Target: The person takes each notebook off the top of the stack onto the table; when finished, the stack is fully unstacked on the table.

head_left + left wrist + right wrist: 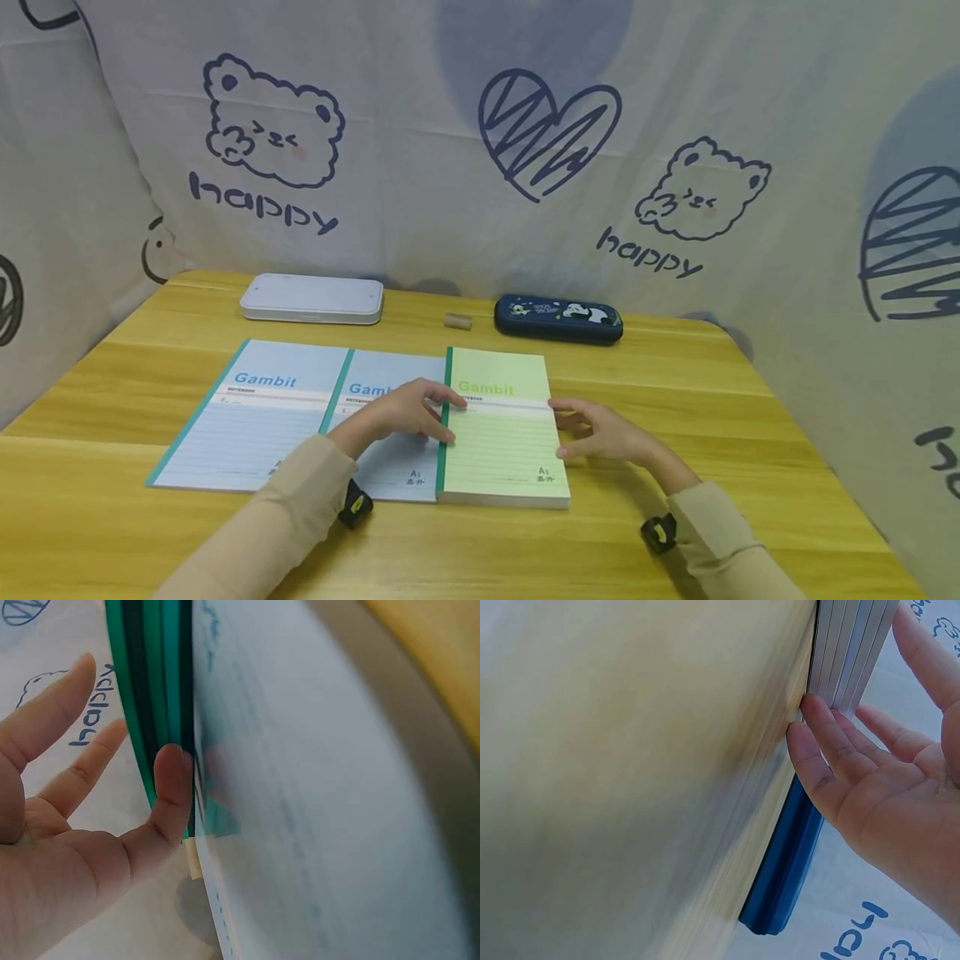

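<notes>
Head view: green notebook stack [502,462] between left fingers [438,389] and right fingers [576,406], both sets spread apart.

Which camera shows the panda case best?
The head view: the case shows whole, panda picture included. The right wrist view shows only a plain blue side, partly behind the right hand; the left wrist view, none of it.

A stack of closed notebooks [506,500] lies flat on the counter [705,383], topped by a pale green Gambit notebook [491,458]. The left hand [408,410] touches the spine side, the right hand [603,432] the opposite edge.
</notes>
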`<state>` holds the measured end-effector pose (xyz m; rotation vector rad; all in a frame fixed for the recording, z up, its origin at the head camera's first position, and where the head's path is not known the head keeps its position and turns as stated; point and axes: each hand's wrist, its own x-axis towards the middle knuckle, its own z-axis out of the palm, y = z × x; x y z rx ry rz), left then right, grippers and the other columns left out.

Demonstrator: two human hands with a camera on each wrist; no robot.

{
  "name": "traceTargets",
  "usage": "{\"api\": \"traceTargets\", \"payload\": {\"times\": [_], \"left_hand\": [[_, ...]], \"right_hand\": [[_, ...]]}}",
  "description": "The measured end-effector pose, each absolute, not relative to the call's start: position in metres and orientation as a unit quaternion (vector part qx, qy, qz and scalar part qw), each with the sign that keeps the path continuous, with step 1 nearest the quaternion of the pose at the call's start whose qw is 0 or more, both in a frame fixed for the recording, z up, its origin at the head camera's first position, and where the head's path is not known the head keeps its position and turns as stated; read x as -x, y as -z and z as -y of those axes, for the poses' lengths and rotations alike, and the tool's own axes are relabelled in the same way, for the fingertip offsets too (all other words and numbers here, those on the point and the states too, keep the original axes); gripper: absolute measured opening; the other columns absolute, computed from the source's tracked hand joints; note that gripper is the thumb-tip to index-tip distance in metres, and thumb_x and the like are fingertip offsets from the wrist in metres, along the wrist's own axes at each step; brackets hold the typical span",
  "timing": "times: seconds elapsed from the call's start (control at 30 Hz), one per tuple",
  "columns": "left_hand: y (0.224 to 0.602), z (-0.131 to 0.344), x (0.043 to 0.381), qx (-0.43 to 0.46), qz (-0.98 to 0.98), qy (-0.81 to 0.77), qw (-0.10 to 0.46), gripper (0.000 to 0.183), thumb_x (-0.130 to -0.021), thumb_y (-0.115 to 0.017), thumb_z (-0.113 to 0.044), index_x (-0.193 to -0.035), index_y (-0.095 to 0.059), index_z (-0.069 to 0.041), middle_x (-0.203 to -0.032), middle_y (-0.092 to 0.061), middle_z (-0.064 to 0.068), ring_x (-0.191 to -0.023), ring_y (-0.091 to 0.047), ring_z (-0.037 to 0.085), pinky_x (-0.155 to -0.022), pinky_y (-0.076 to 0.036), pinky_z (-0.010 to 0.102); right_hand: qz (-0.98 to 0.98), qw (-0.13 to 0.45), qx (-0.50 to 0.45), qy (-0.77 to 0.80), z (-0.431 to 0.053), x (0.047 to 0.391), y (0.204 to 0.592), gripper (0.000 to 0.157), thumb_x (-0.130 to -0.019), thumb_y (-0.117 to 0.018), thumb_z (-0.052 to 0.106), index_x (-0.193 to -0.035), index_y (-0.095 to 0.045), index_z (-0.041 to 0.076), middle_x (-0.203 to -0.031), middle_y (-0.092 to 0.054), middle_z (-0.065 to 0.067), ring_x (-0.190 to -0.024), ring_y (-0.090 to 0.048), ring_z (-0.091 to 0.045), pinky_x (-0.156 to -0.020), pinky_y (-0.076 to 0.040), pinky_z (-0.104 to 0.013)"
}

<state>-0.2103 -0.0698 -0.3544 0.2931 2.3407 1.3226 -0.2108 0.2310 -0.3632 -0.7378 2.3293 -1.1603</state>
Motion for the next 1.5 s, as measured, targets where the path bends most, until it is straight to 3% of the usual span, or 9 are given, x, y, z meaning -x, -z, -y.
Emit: {"api": "traceTargets", "payload": {"times": [0.27, 0.53, 0.73, 0.93, 1.27, 1.5], "left_hand": [[0.357, 0.067, 0.209, -0.105, -0.863, -0.449, 0.205, 0.05, -0.066, -0.078, -0.011, -0.113, -0.062, -0.013, -0.115, -0.05, 0.01, -0.082, -0.053, 0.018, -0.063, -0.044, 0.028], [0.357, 0.064, 0.209, -0.114, -0.876, -0.425, 0.196, 0.058, -0.062, -0.081, -0.017, -0.116, -0.059, -0.014, -0.117, -0.047, 0.015, -0.08, -0.05, 0.02, -0.064, -0.043, 0.029], [0.359, 0.062, 0.21, -0.142, -0.888, -0.4, 0.178, 0.064, -0.058, -0.083, -0.021, -0.117, -0.058, -0.015, -0.122, -0.048, 0.013, -0.101, -0.049, 0.026, -0.079, -0.043, 0.037], [0.359, 0.058, 0.208, -0.161, -0.901, -0.366, 0.166, 0.068, -0.057, -0.084, -0.019, -0.119, -0.055, -0.013, -0.129, -0.044, 0.015, -0.116, -0.04, 0.033, -0.093, -0.035, 0.044], [0.356, 0.061, 0.206, -0.156, -0.901, -0.367, 0.171, 0.067, -0.06, -0.082, -0.015, -0.121, -0.054, -0.014, -0.131, -0.041, 0.014, -0.116, -0.041, 0.031, -0.093, -0.034, 0.045], [0.353, 0.064, 0.204, -0.141, -0.894, -0.385, 0.18, 0.063, -0.063, -0.08, -0.008, -0.121, -0.054, -0.013, -0.135, -0.038, 0.014, -0.124, -0.031, 0.033, -0.098, -0.027, 0.047]], "right_hand": [[-0.84, 0.216, 0.267, 0.421, -0.23, 0.21, 0.362, 0.069, -0.08, -0.067, 0.013, -0.133, -0.028, -0.011, -0.132, -0.033, -0.029, -0.113, -0.041, -0.041, -0.093, -0.032, -0.052], [-0.838, 0.196, 0.306, 0.407, -0.232, 0.209, 0.361, 0.07, -0.081, -0.066, 0.025, -0.132, -0.032, -0.008, -0.13, -0.036, -0.027, -0.111, -0.045, -0.038, -0.09, -0.036, -0.05], [-0.841, 0.211, 0.279, 0.413, -0.231, 0.211, 0.363, 0.071, -0.081, -0.067, 0.018, -0.132, -0.029, -0.011, -0.132, -0.032, -0.03, -0.113, -0.041, -0.042, -0.092, -0.032, -0.053], [-0.841, 0.215, 0.269, 0.417, -0.231, 0.212, 0.363, 0.069, -0.08, -0.067, 0.012, -0.133, -0.028, -0.01, -0.133, -0.032, -0.029, -0.114, -0.04, -0.041, -0.093, -0.032, -0.052], [-0.843, 0.213, 0.269, 0.414, -0.231, 0.212, 0.365, 0.069, -0.079, -0.068, 0.016, -0.132, -0.031, -0.009, -0.132, -0.034, -0.028, -0.113, -0.041, -0.041, -0.092, -0.033, -0.052], [-0.85, 0.204, 0.276, 0.4, -0.229, 0.21, 0.361, 0.07, -0.079, -0.068, 0.016, -0.132, -0.031, -0.01, -0.13, -0.035, -0.029, -0.112, -0.042, -0.042, -0.09, -0.035, -0.051]]}}
